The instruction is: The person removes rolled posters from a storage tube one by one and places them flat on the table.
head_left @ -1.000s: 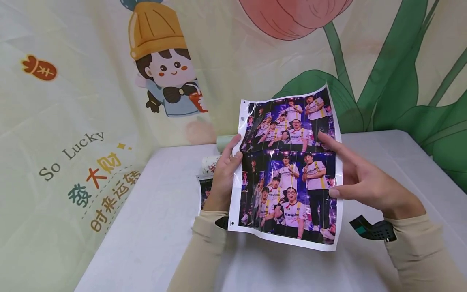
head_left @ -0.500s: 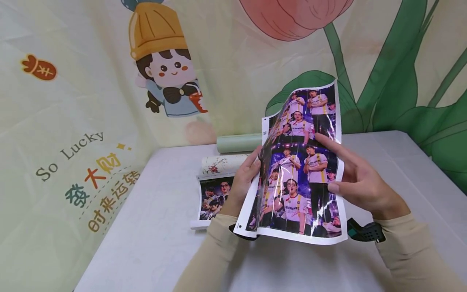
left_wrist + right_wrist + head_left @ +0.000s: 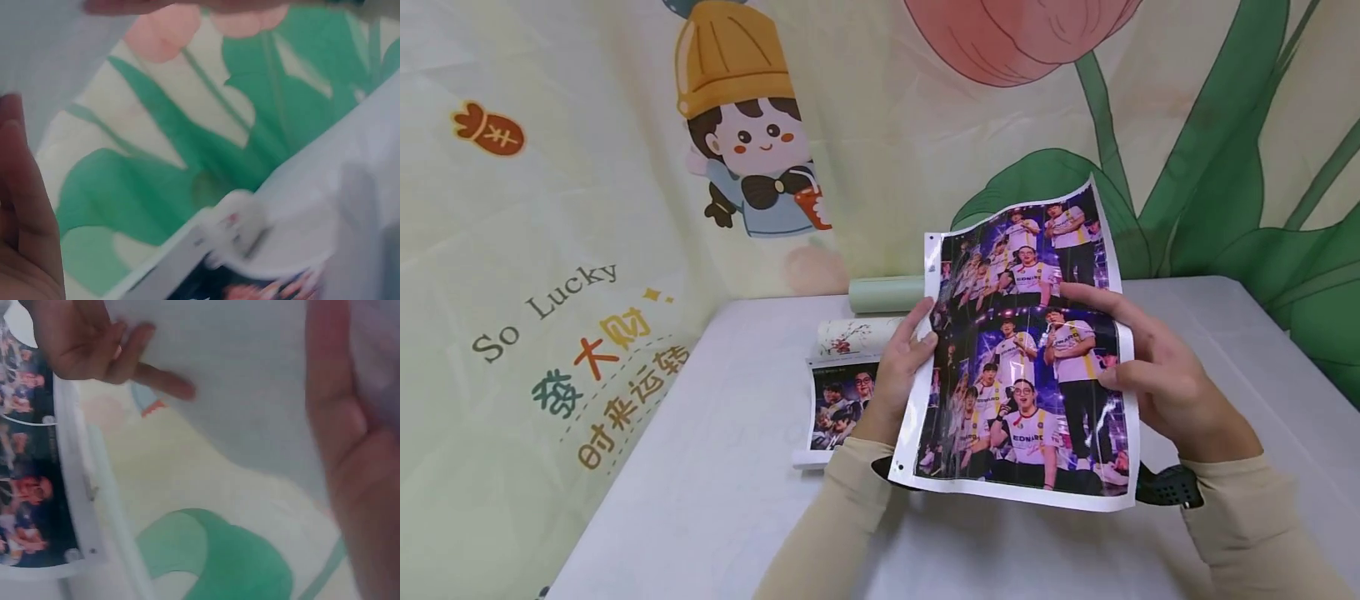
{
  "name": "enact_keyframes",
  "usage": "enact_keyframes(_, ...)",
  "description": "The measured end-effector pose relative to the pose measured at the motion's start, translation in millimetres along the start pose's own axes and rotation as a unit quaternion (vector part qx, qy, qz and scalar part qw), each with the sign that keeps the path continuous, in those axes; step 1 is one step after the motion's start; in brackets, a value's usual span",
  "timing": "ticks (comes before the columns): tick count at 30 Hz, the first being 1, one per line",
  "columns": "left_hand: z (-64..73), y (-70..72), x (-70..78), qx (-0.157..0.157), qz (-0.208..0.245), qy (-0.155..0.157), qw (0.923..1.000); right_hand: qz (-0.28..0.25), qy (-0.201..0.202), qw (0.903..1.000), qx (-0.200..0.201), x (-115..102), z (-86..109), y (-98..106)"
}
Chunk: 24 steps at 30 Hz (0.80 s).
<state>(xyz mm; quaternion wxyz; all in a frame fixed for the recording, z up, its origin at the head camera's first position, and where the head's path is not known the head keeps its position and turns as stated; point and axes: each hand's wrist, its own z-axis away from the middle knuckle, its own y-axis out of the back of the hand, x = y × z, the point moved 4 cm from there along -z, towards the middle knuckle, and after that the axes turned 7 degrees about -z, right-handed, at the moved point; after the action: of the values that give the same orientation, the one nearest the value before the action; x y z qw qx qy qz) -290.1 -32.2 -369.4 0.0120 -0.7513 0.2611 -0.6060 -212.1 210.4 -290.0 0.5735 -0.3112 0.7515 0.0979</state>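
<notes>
A glossy photo print (image 3: 1030,417), white-bordered, is held up over the table in the head view. It bears the same group picture twice, one above the other, and bends slightly. My left hand (image 3: 901,379) grips its left edge, thumb at the front. At the right edge my right hand (image 3: 1176,387) holds it, with index finger and thumb on the printed side and the other fingers hidden behind. In the right wrist view the sheet's plain back (image 3: 244,381) shows, with left-hand fingers (image 3: 164,381) against it.
On the white table (image 3: 722,450), left of the held print, lies another photo print (image 3: 842,404) with a curled lower edge. Behind it are a flower-patterned roll (image 3: 857,336) and a pale green roll (image 3: 886,295). A printed cloth backdrop (image 3: 880,150) hangs behind the table.
The held print first swung right with the left hand, its left side curling, uncovering the other print and rolls. It has since flattened out; both hands keep hold.
</notes>
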Motion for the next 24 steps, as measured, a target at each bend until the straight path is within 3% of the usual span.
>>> enact_keyframes(4,2.7,6.5,20.9,-0.010,-0.005,-0.026,0.9996,0.037,-0.008,0.9984,0.042,-5,1.8,6)
enact_keyframes(10,7.8,5.1,32.7,-0.063,0.042,-0.008,0.9971,-0.032,0.016,0.9989,-0.031,-6,4.0,14)
enact_keyframes(13,8.9,2.0,28.7,-0.079,0.071,0.009,0.9943,-0.095,0.033,0.9918,-0.079,-6,4.6,13)
enact_keyframes(16,8.2,-2.8,21.6,-0.079,0.088,0.022,0.9927,-0.137,0.038,0.9850,-0.098,-4,5.1,11)
enact_keyframes(24,7.2,-16.6,-7.5,-0.036,0.070,0.103,0.9916,-0.177,0.018,0.9803,-0.085,8,0.9,1)
